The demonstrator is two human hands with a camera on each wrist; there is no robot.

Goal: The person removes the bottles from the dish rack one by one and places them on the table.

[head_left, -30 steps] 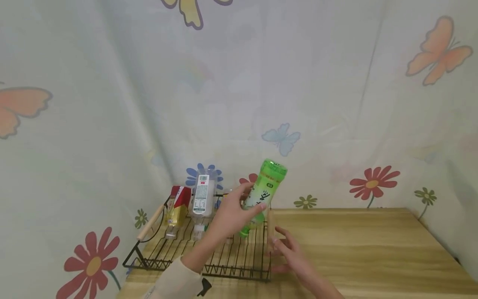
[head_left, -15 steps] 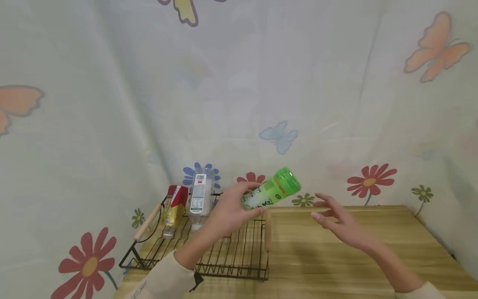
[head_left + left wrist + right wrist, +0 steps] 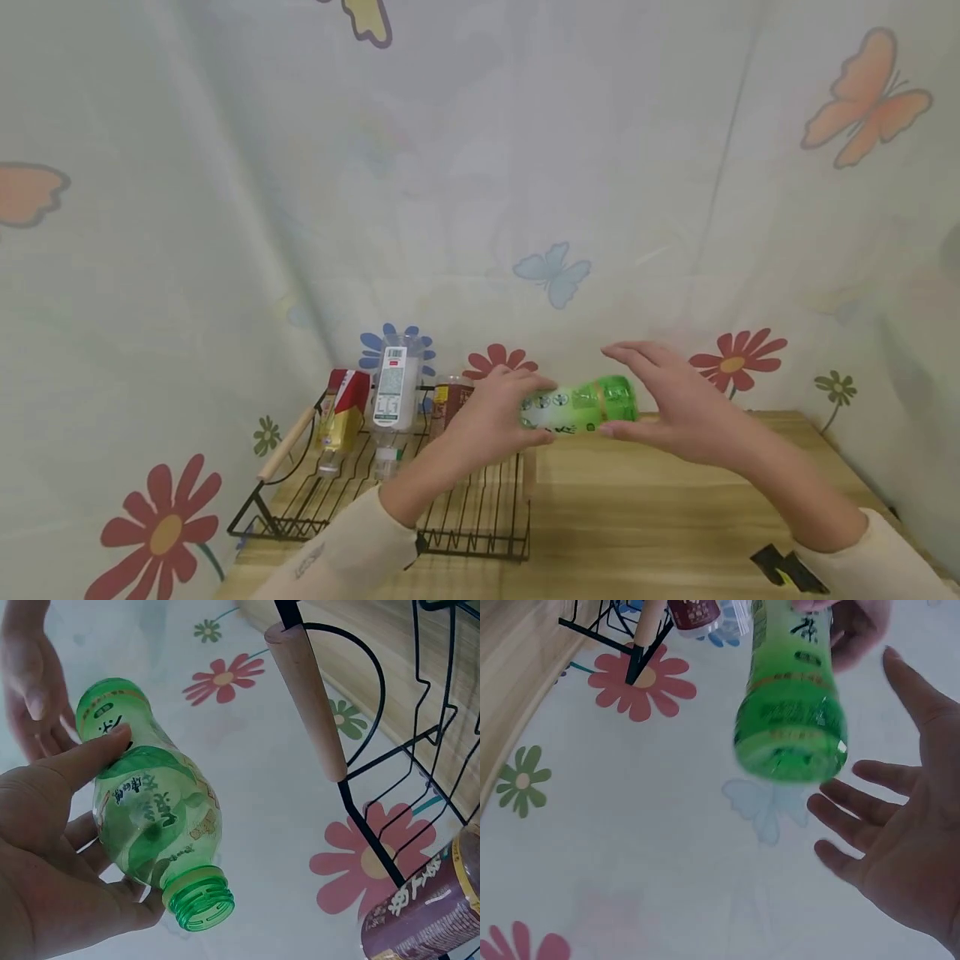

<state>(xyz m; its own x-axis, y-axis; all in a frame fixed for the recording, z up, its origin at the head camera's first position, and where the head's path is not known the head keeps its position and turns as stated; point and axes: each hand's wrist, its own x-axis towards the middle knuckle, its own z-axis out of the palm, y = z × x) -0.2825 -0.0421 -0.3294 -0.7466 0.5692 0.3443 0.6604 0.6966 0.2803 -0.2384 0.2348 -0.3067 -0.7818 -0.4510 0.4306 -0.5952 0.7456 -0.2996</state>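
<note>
A green plastic drink bottle (image 3: 581, 406) lies nearly level in the air, its base pointing right. My left hand (image 3: 498, 417) grips it around the middle, thumb across the label. In the left wrist view the green bottle (image 3: 157, 802) shows an uncapped, threaded mouth. My right hand (image 3: 682, 408) is spread beside the base, thumb and fingers apart. The right wrist view shows the bottle's base (image 3: 791, 746) apart from the fingers of the right hand (image 3: 900, 817).
A black wire rack (image 3: 472, 546) with wooden handles (image 3: 288, 442) stands on the wooden table (image 3: 637, 517). Upside down in it are a red and gold bottle (image 3: 345, 408), a clear bottle with a white label (image 3: 395, 387) and a brown-labelled bottle (image 3: 448, 400). A patterned curtain hangs behind.
The left hand has tipped the bottle from steeply tilted over the rack to nearly level, shifting it right. The right hand has left the rack's handle side and risen to the bottle's base.
</note>
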